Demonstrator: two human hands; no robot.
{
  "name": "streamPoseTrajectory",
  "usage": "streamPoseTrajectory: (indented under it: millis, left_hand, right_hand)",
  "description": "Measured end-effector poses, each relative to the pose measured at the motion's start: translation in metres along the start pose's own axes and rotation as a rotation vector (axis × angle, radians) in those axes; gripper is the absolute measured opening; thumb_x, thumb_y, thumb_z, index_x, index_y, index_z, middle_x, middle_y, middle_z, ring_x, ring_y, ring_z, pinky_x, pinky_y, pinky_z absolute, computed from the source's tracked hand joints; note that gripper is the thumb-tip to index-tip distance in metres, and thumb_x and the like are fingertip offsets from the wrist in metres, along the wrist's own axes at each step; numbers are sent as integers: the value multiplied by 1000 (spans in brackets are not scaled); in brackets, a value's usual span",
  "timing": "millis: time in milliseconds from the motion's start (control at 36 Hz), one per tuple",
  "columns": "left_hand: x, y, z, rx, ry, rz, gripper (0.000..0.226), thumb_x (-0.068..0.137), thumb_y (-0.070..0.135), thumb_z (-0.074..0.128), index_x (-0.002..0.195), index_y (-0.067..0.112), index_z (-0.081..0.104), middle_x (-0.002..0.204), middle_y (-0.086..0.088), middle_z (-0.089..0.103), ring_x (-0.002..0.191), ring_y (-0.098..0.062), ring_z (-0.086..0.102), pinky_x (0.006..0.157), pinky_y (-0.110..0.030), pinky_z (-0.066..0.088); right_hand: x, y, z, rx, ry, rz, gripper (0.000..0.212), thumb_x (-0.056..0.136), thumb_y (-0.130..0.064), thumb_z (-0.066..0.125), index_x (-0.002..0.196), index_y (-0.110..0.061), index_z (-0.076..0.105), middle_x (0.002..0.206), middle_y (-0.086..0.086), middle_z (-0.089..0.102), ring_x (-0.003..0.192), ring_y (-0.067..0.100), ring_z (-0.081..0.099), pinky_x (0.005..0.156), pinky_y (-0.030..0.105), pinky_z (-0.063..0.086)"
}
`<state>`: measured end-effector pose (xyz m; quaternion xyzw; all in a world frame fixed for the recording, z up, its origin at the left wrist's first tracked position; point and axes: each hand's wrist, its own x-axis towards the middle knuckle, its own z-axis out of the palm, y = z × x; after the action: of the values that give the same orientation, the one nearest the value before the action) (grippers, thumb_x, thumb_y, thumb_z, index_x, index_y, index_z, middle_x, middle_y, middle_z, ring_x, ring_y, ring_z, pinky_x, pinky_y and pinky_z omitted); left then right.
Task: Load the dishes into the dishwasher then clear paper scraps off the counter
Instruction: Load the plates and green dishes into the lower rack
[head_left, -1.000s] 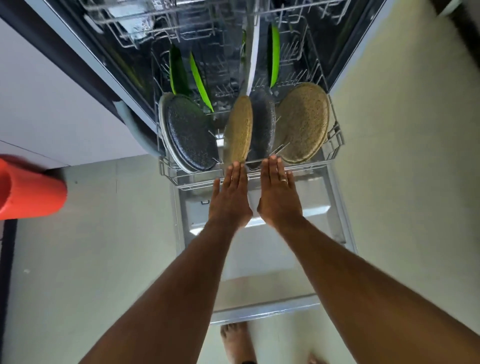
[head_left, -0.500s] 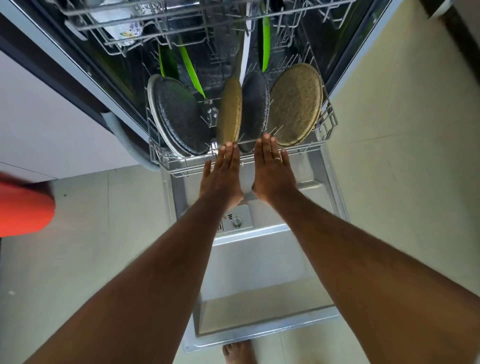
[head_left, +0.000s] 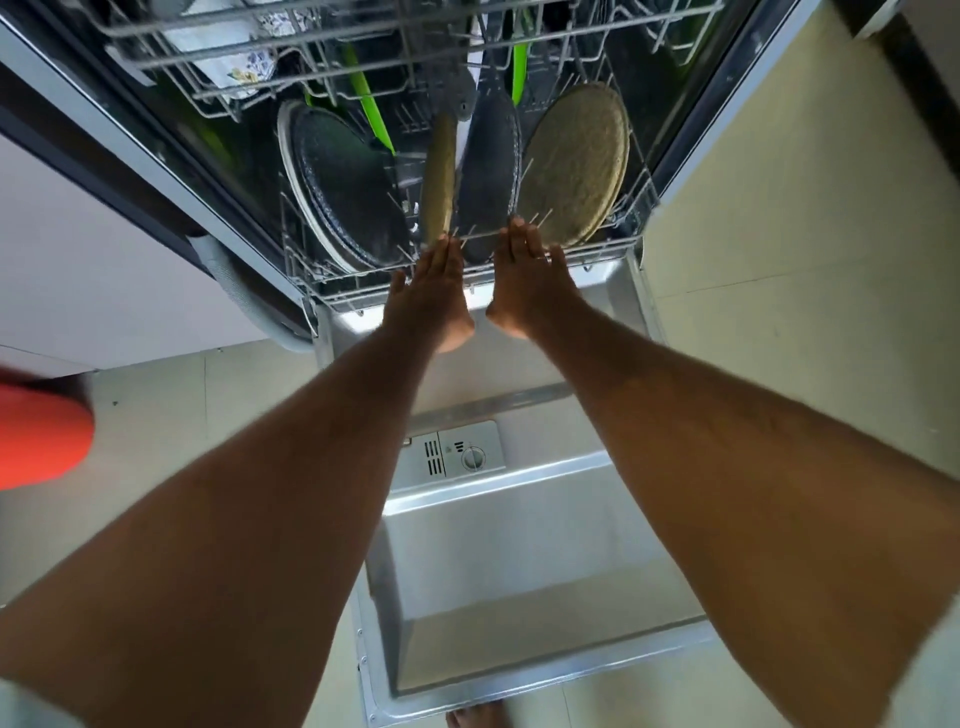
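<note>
The dishwasher stands open with its door folded down flat below me. Its lower wire rack is most of the way inside and holds several plates on edge: a dark speckled plate at left, a tan plate edge-on, another dark plate, and a tan plate at right. Green plates stand further back. My left hand and my right hand press side by side against the rack's front rim with straight fingers.
The upper rack holds a white patterned dish. A white cabinet front is at left, and an orange object blurs at the left edge. Pale floor tiles lie around the door. A bare foot shows below.
Both hands have pushed the lower rack further into the dishwasher, and more of the door's inner panel with the detergent dispenser is now uncovered.
</note>
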<state>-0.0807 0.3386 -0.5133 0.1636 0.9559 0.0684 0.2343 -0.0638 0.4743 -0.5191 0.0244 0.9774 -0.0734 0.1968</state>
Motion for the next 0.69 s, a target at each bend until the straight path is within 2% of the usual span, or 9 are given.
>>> streamPoseTrajectory:
  millis: [139, 306, 500, 611, 694]
  left_hand:
    - [16, -1, -14, 35, -39, -6, 99, 92, 16, 62, 159, 11, -10, 168, -6, -12, 155, -20, -9, 123, -51, 2]
    - [28, -9, -14, 68, -35, 17, 98, 93, 14, 60, 159, 12, -12, 167, -6, -17, 155, -21, -11, 124, -51, 3]
    - [39, -10, -23, 60, -11, 12, 96, 90, 14, 61, 160, 10, -5, 169, -7, -7, 156, -23, -2, 123, -50, 8]
    - [20, -6, -13, 95, 44, 71, 94, 90, 12, 61, 159, 4, -2, 168, -12, -4, 155, -27, 0, 124, -51, 15]
    - [-5, -6, 7, 101, 37, 109, 95, 91, 11, 60, 159, 6, -5, 168, -11, -9, 155, -25, -5, 125, -49, 11]
  right_hand:
    - [17, -2, -9, 1, -15, 17, 96, 92, -30, 59, 158, -1, -5, 166, 18, -12, 154, 32, -6, 125, 49, 5]
    - [27, -2, -7, -2, -3, 22, 96, 92, -28, 58, 157, -2, -9, 165, 18, -16, 154, 32, -9, 124, 49, 4]
    - [33, 1, -17, 40, -40, 17, 95, 94, -27, 56, 157, -6, -12, 165, 10, -20, 153, 26, -14, 124, 54, 3]
    - [16, 3, -9, 44, 61, -13, 95, 91, -20, 58, 159, -9, -8, 167, 8, -14, 154, 26, -10, 123, 56, 9]
    - [-7, 3, 5, 2, 107, -41, 99, 90, -20, 63, 159, -9, -7, 167, 9, -11, 154, 26, -8, 124, 53, 9]
